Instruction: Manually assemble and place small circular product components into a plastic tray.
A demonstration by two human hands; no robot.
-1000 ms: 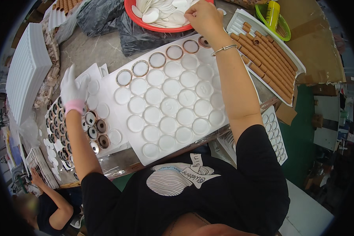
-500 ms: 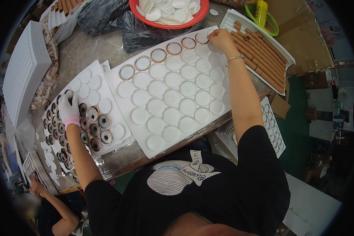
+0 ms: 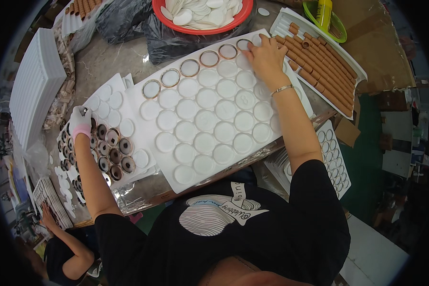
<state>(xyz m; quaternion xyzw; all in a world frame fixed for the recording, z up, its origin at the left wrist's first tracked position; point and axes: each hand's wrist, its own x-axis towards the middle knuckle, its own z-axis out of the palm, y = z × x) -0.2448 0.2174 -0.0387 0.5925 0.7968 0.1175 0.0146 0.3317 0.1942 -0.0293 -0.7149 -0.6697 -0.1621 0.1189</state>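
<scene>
My right hand (image 3: 267, 58), bare with a bracelet at the wrist, is over the upper right corner of a white moulded tray (image 3: 150, 136) with round recesses. Its fingers are spread, and the thumb side is by a metal ring (image 3: 243, 45) in the top row. Other rings (image 3: 189, 67) with pale discs fill that row leftward. My left hand (image 3: 80, 123), in a white glove with a pink cuff, has its fingertips pinched at the edge of a cluster of dark-centred metal rings (image 3: 114, 155); what they hold is too small to make out. White discs (image 3: 114, 100) lie beside the cluster.
A red basin (image 3: 245, 14) of white discs stands at the back by black plastic bags (image 3: 171, 45). Right of the tray is a white tray of brown tubes (image 3: 326, 71). Stacked white trays (image 3: 35, 86) stand at far left. Another person's arm (image 3: 69, 243) shows at lower left.
My right hand has opened its fingers and shifted slightly down and left, away from the ring at the end of the top row. My left hand has moved slightly, its fingers drawing together.
</scene>
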